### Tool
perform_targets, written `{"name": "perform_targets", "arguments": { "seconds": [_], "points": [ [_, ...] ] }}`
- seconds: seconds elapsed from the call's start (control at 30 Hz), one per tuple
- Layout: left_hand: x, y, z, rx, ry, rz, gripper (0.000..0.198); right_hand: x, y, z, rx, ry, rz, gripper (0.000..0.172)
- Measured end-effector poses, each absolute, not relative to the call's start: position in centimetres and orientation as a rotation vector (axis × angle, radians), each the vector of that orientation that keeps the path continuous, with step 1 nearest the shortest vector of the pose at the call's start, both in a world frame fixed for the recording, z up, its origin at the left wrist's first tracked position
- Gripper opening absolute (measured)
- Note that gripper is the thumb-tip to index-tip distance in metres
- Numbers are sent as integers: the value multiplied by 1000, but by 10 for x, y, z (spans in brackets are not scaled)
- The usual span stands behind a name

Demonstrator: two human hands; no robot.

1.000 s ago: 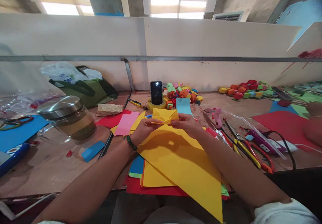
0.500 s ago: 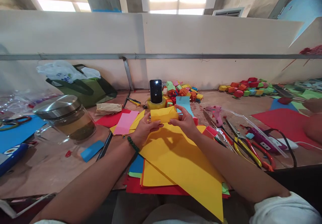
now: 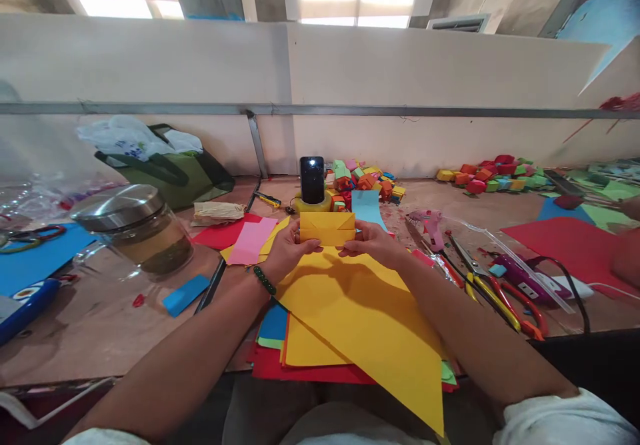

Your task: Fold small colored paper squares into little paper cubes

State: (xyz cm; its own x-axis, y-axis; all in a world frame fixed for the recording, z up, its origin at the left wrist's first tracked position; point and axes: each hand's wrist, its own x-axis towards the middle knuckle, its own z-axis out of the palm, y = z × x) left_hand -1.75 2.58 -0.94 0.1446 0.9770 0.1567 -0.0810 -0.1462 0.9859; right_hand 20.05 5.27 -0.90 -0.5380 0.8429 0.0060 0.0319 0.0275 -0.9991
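A folded yellow paper piece (image 3: pixel 327 228) is held up between both hands above the table. My left hand (image 3: pixel 287 252), with a green bead bracelet at the wrist, pinches its left end. Its right end is gripped by my right hand (image 3: pixel 376 245). Under the hands lies a stack of large yellow sheets (image 3: pixel 360 325) on top of red, blue and green paper. A black phone (image 3: pixel 312 180) stands upright just beyond the folded piece.
A lidded glass jar (image 3: pixel 135 232) stands at the left, with a green bag (image 3: pixel 170 172) behind it. Scissors (image 3: pixel 487 292) and a pink glue gun (image 3: pixel 429 222) lie at the right. Piles of small coloured paper boxes (image 3: pixel 363 182) sit along the back. Another person's arm (image 3: pixel 625 258) shows at the far right.
The yellow piece went from an open, pointed fold to a flat closed rectangle. Both hands kept hold of it and turned it face-on toward me.
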Motion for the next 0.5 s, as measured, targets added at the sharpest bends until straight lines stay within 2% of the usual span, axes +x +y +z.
{"name": "perform_targets", "arguments": {
  "seconds": [0.07, 0.27, 0.4, 0.5],
  "points": [
    [-21, 26, -9, 1395, 945, 1190, 66, 205, 52, -5, -829, -1698, 1608, 56],
    [-23, 22, -10, 1505, 850, 823, 100, 197, 50, -9, -890, -1713, 1508, 61],
    [-19, 21, -11, 1368, 935, 1002, 105, 187, 49, -14, -952, -1538, 1467, 39],
    [-12, 19, -15, 1205, 978, 1131, 107, 178, 43, -14, -978, -1422, 1352, 29]
  ]
}}
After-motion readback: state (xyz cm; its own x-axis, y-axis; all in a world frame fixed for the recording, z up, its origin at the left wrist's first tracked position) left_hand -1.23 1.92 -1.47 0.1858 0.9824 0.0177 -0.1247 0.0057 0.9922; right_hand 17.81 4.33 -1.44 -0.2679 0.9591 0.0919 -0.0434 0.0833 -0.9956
